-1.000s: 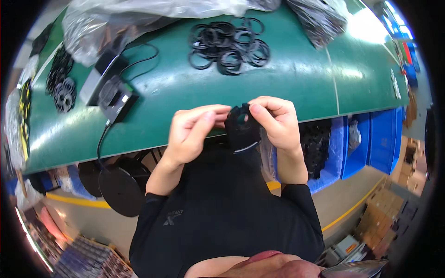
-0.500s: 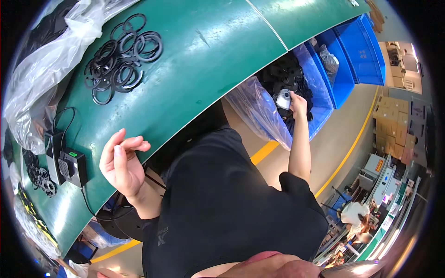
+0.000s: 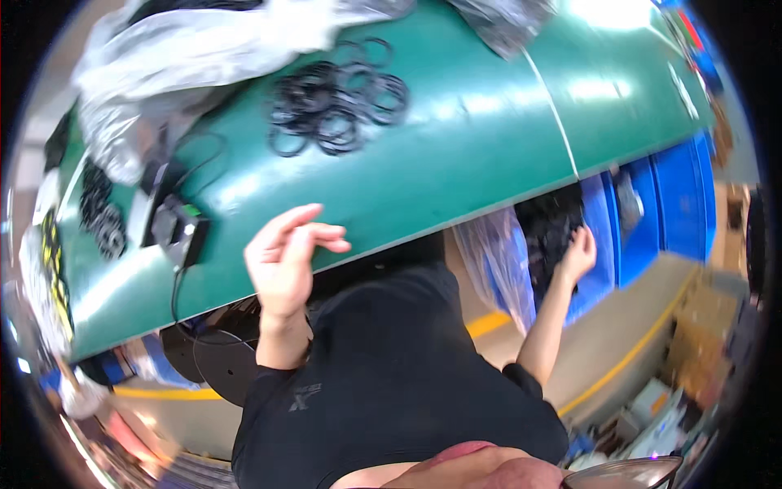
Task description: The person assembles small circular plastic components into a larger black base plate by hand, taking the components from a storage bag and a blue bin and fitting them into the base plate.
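Over the near edge of the green table (image 3: 456, 155), my left hand (image 3: 285, 261) is raised with loosely bent fingers apart and nothing in it. My right hand (image 3: 578, 254) is at the blue bin (image 3: 601, 269), over its right part, beside a heap of black parts (image 3: 550, 224). Its fingers look slightly apart and no object shows in them, though motion blurs them. Clear plastic lining (image 3: 497, 253) hangs over the bin's left side. A loose pile of black rings (image 3: 338, 106) lies on the table beyond my left hand.
A black box-shaped device (image 3: 181, 232) with a cable stands at the table's left, near more dark rings (image 3: 106, 224). Clear plastic sheeting (image 3: 204, 49) covers the far left. More blue bins (image 3: 684, 196) stand at the right. A black round stool (image 3: 232, 367) is under the table.
The view has turned, so the table and bins appear shifted. The white and grey part with a dark end, held in my right hand before, no longer shows. My left hand keeps its raised pose.
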The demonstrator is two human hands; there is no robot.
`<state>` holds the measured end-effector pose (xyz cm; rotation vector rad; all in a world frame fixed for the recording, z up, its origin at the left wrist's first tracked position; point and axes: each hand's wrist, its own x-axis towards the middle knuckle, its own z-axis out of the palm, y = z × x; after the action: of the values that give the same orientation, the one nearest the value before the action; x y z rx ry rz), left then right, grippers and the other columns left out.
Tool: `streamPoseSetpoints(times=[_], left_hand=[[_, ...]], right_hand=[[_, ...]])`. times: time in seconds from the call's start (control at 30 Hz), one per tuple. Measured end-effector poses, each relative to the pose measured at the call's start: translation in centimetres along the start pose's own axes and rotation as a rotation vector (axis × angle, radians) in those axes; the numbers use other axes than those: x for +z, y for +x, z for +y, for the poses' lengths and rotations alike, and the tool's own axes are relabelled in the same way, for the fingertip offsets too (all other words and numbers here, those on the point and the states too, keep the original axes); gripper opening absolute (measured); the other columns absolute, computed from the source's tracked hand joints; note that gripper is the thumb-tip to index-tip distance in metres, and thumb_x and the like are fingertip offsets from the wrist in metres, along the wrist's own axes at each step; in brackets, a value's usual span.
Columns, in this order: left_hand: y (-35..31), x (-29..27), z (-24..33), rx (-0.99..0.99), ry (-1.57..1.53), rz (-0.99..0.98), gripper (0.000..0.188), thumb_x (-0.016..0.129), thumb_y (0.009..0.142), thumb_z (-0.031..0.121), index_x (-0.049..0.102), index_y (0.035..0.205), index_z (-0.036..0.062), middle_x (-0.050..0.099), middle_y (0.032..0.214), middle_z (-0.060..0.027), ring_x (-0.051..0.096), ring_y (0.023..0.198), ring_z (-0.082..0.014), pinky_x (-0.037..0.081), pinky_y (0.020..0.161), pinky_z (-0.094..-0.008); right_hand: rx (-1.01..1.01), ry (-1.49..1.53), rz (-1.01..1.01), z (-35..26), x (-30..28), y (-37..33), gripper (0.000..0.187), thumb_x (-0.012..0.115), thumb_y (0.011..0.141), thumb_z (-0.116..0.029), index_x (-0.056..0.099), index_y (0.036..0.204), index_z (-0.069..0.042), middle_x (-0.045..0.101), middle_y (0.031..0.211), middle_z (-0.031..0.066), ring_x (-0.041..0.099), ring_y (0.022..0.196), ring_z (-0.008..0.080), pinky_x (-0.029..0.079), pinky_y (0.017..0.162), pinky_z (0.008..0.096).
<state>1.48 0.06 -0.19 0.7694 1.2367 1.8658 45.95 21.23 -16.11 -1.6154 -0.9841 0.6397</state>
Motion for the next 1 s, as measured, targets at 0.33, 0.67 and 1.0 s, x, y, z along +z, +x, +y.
streamPoseSetpoints(times=[0.33,0.67,1.0], left_hand=[[-0.5,0.1,0.7,-0.020,0.050,-0.090,0.025,0.051,0.089,0.002,0.056,0.112,-0.0054,0.067,0.090,-0.0159,0.066,0.079,-0.0183,0.053,0.072,-0.0273],[0.0,0.6,1.0,0.049,0.161,-0.070,0.022,0.052,0.087,-0.002,0.058,0.107,-0.0075,0.067,0.089,-0.0170,0.067,0.079,-0.0201,0.053,0.071,-0.0271],[0.0,0.3,0.7,0.089,0.163,-0.070,0.019,0.056,0.086,0.000,0.060,0.103,-0.0080,0.067,0.089,-0.0149,0.067,0.080,-0.0188,0.054,0.071,-0.0263]], right_hand=[[-0.772,0.343,-0.627,-27.9,14.2,-11.3,0.014,0.057,0.084,0.005,0.061,0.097,0.006,0.063,0.090,0.0108,0.060,0.083,0.0176,0.047,0.080,0.0265],[-1.271,-0.073,-1.062,-39.7,43.9,-17.8,0.039,0.066,0.070,-0.022,0.064,0.102,-0.001,0.065,0.099,0.0166,0.062,0.092,0.0304,0.049,0.084,0.0354],[-1.282,-0.488,-1.200,-39.7,48.2,-18.5,0.072,0.075,0.063,-0.024,0.047,0.127,-0.007,0.059,0.112,0.0200,0.058,0.103,0.0328,0.045,0.090,0.0361]])
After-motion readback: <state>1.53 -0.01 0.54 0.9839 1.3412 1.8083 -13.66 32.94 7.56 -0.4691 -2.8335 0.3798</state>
